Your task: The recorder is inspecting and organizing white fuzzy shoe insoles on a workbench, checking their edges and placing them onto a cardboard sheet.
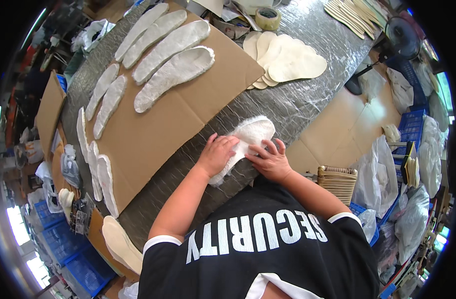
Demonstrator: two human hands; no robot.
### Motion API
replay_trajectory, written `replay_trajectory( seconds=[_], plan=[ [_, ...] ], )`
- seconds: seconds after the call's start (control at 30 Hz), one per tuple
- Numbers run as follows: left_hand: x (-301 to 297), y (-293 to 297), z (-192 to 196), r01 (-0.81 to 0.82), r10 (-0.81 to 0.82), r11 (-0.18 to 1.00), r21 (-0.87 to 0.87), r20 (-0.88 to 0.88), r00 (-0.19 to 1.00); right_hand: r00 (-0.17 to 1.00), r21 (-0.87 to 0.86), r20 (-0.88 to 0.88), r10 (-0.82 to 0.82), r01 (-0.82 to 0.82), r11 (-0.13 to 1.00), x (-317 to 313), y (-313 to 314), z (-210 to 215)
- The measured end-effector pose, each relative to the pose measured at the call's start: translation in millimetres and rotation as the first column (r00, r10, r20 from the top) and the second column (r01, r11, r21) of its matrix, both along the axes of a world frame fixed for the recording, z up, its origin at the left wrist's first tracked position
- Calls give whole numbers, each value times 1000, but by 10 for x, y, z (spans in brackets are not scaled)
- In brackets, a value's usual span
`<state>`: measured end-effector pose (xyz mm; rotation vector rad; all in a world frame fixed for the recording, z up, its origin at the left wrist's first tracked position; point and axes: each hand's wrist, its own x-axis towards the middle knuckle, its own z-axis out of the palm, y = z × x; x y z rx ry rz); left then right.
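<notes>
Two hands press flat on one white fuzzy insole [248, 139] that lies on the silvery quilted surface [297, 99], just off the near-right edge of a large brown cardboard sheet [188, 114]. The insole's long axis runs diagonally, its broad rounded end pointing up and to the right, away from the person, its narrower end down and to the left, toward the body. The left hand [217, 154] lies palm-down over the lower half, fingers spread and not clenched around it; the right hand [270, 159] rests beside it, fingertips on the insole's right edge, likewise flat, gripping nothing.

On the cardboard sheet lie four long fibrous white insoles [173, 60] side by side, slanting the same diagonal way, with a smaller pair [106, 99] to their left and more overlapping ones [96, 169] along the sheet's left edge. A fanned stack of smooth cream insoles [287, 60] sits on the surface beyond the hands, and a roll of tape [267, 17] lies farther off.

Right of the person a woven basket [337, 182] stands on the floor; its contents cannot be made out. Blue plastic crates [412, 124] and clear plastic bags [382, 174] crowd that side, and more blue crates [73, 249] stand at lower left.
</notes>
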<state>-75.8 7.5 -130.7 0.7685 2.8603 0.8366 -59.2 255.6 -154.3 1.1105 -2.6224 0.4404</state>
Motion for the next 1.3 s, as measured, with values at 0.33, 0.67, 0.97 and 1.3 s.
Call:
replay_trajectory(
  seconds=[0.33, 0.67, 0.97, 1.3],
  plan=[
    [88, -159, -19, 127, -137, 987, -101, -106, 985, 986, -219, 159, 40, -5, 976, -352, -132, 401],
    [503, -698, 36, 41, -47, 998, -54, -113, 992, 954, 331, 300, -17, -87, 940, -691, -252, 193],
    [1006, -843, 89, -114, 109, 977, -181, -36, 993, 956, 239, 295, -9, -64, 969, -684, -211, 111],
    [1402, -981, 137, -169, 184, 960, -224, 48, 982, 859, 156, 500, -111, 36, 987, -841, 68, 223]
  ],
)
